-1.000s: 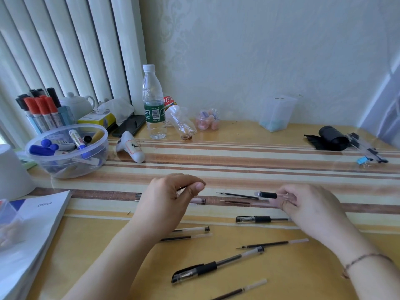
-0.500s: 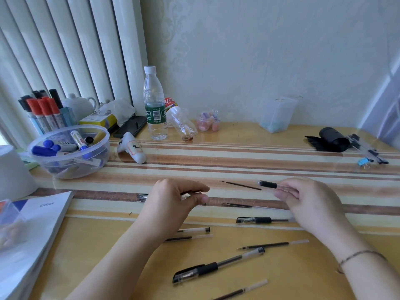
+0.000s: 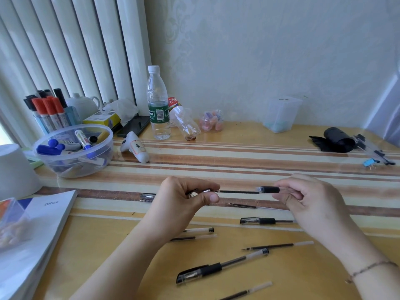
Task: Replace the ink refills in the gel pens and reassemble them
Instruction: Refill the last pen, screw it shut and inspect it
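My left hand (image 3: 184,204) pinches the tip end of a thin black ink refill (image 3: 238,192) held level above the table. My right hand (image 3: 311,200) grips a clear pen barrel with a black rubber grip (image 3: 269,189). The refill's far end meets the barrel's open mouth. On the table below lie a loose refill (image 3: 249,206), a capped pen (image 3: 259,221), two refills (image 3: 199,230) partly hidden by my left wrist, another refill (image 3: 279,246), a capped black pen (image 3: 216,268) and one more refill (image 3: 249,291). A pen part (image 3: 148,195) lies left of my left hand.
A plastic bowl of markers (image 3: 99,156) and a white cup (image 3: 15,169) stand at the left, with a stack of books (image 3: 39,230) in front. A water bottle (image 3: 158,105), a white controller (image 3: 135,149), a clear box (image 3: 281,114) and a black roll (image 3: 337,139) sit farther back.
My right hand lifted the barrel off the table and brought it level with my left hand. The refill in my left hand now lines up with the barrel's mouth.
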